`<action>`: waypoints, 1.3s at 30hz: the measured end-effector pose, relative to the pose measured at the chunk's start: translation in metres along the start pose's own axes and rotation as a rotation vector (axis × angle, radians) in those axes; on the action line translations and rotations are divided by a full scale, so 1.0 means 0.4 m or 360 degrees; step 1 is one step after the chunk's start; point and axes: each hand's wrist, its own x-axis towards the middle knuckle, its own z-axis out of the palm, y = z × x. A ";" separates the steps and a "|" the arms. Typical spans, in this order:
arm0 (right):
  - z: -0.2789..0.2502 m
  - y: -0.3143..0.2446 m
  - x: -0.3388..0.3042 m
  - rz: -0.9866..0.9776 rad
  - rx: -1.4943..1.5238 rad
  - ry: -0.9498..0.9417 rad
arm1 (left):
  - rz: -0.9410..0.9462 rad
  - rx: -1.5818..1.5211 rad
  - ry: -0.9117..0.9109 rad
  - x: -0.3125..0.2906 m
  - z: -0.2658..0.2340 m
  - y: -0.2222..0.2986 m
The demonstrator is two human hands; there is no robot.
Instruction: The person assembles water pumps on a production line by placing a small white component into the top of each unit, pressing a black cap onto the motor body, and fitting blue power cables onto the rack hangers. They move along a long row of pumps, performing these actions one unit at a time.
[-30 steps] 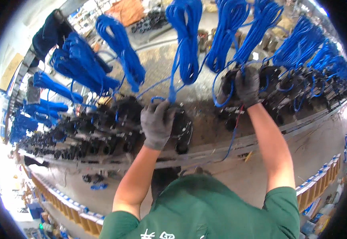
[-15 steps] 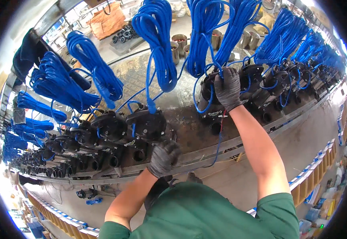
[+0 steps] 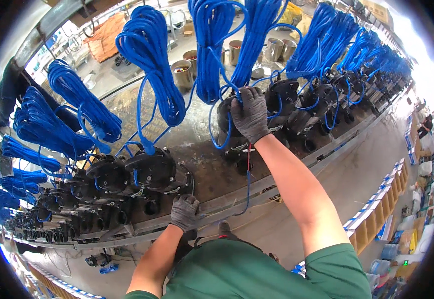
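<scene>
My right hand [image 3: 249, 113], in a dark grey glove, is closed at the top of a black pump-like unit [image 3: 225, 119], its fingers around the blue cable [image 3: 229, 85] there. A red wire [image 3: 249, 155] hangs below that wrist and continues as a thin blue lead [image 3: 248, 187] over the bench edge toward my left hand. My left hand [image 3: 185, 213], also gloved, has its fingers curled at the bench's front edge, just below another black unit [image 3: 153, 170]. What it holds, if anything, is hidden. Thick blue cable coils [image 3: 152, 65] rise behind the units.
More black units line the metal bench [image 3: 202, 169] on both sides. Steel cups [image 3: 181, 74] stand behind the coils. Cardboard boxes [image 3: 361, 234] sit in a row on the floor at right. A small device with blue cable [image 3: 108, 266] lies at lower left.
The view has shifted, so the bench and coils appear further left. My right hand stays at the same unit. My left hand sits lower against the bench edge, further from the neighbouring unit.
</scene>
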 end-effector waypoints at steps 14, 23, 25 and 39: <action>-0.007 -0.031 0.008 0.0080 -0.0108 -0.0055 | 0.0066 0.0241 -0.0504 0.172 -0.086 0.021; -0.018 -0.022 0.003 -0.0075 -0.0187 -0.0030 | 0.0222 -0.0209 -0.0333 0.162 -0.006 -0.039; 0.025 -0.013 -0.011 -0.0154 -0.0200 0.0149 | 0.0182 -0.0285 -0.0357 0.149 -0.027 -0.036; 0.026 0.015 -0.006 -0.0146 -0.0154 0.0083 | 0.0213 -0.0267 -0.0440 0.197 -0.004 -0.042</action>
